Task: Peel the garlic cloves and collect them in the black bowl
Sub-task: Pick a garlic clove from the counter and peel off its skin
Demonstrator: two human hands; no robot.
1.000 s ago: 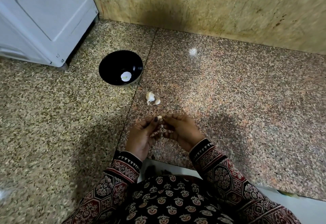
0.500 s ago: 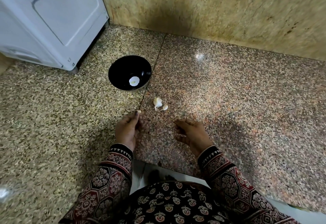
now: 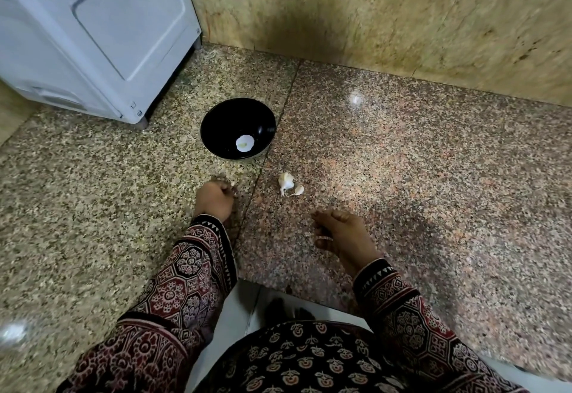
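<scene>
Just beyond the right fingers (image 3: 318, 214) lie garlic cloves (image 3: 286, 180), untouched.

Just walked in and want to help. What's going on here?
A person is peeling garlic on a stone counter. The left hand, near the black bowl, seems to pinch a small pale piece. The right hand hovers loosely curled, holding nothing visible. Garlic pieces lie between bowl and right hand; one pale item sits in the bowl.

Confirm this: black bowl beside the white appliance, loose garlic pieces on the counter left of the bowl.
Wrong side. The head view shows the garlic pieces lying on the counter right of the black bowl; the bowl is beside the white appliance.
</scene>
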